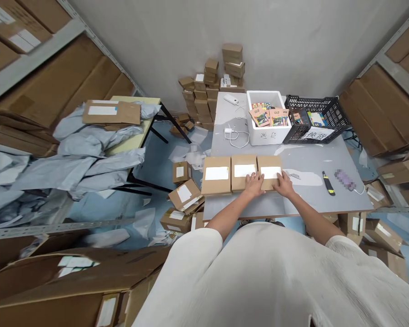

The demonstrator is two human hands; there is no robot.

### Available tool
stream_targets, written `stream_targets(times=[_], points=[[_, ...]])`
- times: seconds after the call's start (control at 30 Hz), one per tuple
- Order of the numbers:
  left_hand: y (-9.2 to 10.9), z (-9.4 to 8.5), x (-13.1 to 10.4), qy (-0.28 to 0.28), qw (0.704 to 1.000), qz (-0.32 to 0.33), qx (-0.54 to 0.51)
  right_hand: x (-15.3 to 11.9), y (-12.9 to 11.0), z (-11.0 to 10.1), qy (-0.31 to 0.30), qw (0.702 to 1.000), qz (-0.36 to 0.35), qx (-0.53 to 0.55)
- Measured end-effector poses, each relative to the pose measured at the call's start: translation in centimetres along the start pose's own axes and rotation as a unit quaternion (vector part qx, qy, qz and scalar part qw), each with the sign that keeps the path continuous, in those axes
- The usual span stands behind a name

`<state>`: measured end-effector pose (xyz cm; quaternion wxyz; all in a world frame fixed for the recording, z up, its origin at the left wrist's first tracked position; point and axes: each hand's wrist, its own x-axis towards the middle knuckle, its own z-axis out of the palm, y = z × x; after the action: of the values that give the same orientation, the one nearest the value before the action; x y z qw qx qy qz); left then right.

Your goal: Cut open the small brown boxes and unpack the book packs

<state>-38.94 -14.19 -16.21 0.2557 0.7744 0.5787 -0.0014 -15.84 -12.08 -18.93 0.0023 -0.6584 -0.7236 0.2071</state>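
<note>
Seen from the head camera, a person in a white shirt works at a grey table (259, 206), both hands at the rightmost of three brown boxes set side by side. The left hand (254, 184), a ring on one finger, lies across the seam between the middle box (242, 170) and the right box (269, 183), its fingers slightly spread. The right hand (282, 184) rests at the right box's right edge, fingers extended toward the white label (270, 172) on top; neither hand closes around anything. The left box (216, 185) sits untouched, its own label facing up. Behind the row, a white foam bin (270, 136) filled with colourful packets (269, 117) stands just beside a black crate (296, 134) bearing a handwritten paper sign. To the right lie a black-and-yellow cutter (328, 183) and a purple object (345, 180), its details blurred. More cartons (233, 68) rise against the wall, and grey bags (82, 141) cover much of a pale yellow table (117, 149) at left.
</note>
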Motion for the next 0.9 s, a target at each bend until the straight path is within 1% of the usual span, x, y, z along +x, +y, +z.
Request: stream_targets(times=[0.13,0.27,0.4,0.57,0.7,0.8,0.9], points=[[0.6,0.0,0.9,0.002,1.000,-0.001,0.011,0.5,0.8,-0.6,-0.008,1.000,0.009,-0.003],[1.1,0.1,1.3,-0.003,1.000,-0.004,0.028,1.1,2.2,-1.0,0.003,1.000,0.008,0.020],[1.8,0.2,1.6,-0.002,0.999,0.001,0.034,2.6,3.5,-1.6,-0.001,0.999,-0.001,0.040],[3.6,0.7,3.3,-0.006,0.999,-0.036,0.023,6.6,4.6,-3.0,-0.008,0.997,-0.045,0.056],[4.8,0.8,5.1,-0.016,0.998,-0.066,0.014,10.6,5.6,-4.0,-0.043,0.993,-0.087,0.064],[5.7,0.8,5.9,-0.021,0.996,-0.087,0.019,13.4,6.8,-4.4,-0.056,0.989,-0.120,0.067],[7.2,1.4,6.3,-0.011,0.996,-0.084,0.017,15.7,8.4,-4.5,-0.066,0.986,-0.140,0.068]])
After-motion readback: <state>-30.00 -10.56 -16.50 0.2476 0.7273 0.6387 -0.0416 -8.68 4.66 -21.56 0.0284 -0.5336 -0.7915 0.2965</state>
